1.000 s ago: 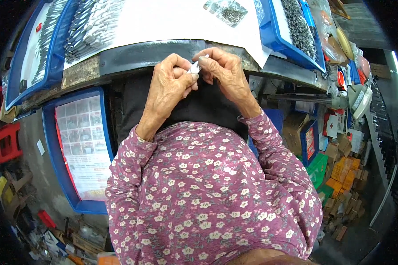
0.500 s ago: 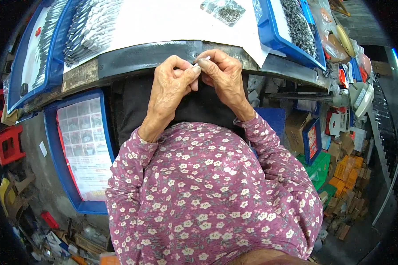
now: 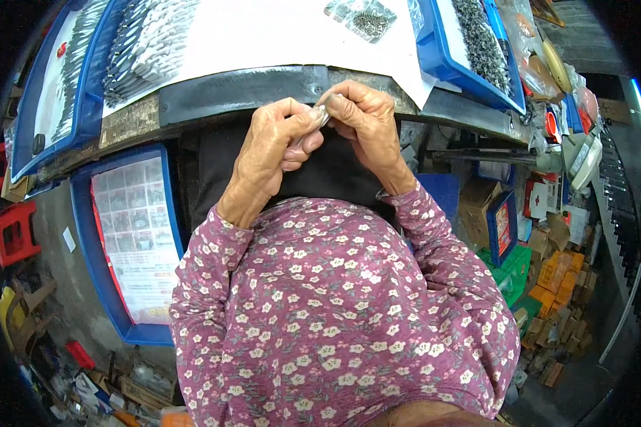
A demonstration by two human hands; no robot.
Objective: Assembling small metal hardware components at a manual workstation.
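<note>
At the table's near edge my two hands meet, fingertips together. Between them shows a small whitish-grey piece [image 3: 325, 116], mostly covered by the fingers, so its kind cannot be made out. My left hand [image 3: 281, 139] is closed, thumb and forefinger pinching the piece from the left. My right hand [image 3: 363, 117] is closed too, its thumb and forefinger pinching at the piece from the right. Beyond them on the white sheet [image 3: 263, 35] lies a clear plastic bag [image 3: 369, 25] of tiny metal parts. Many slender white and dark pieces [image 3: 157, 43] are heaped left of the sheet.
Blue trays stand on the table: one at the left [image 3: 91, 107] with rows of thin parts, one at the right [image 3: 445, 67] with small dark parts. Below the left edge is a blue-rimmed tray [image 3: 124, 331] with a printed sheet. Boxes [image 3: 555, 274] and red stools [image 3: 18, 231] stand around.
Both hands have shifted slightly and regripped around the small piece. The left fingers have curled a little lower, and the right hand has turned slightly. The trays and bag have stayed put.
</note>
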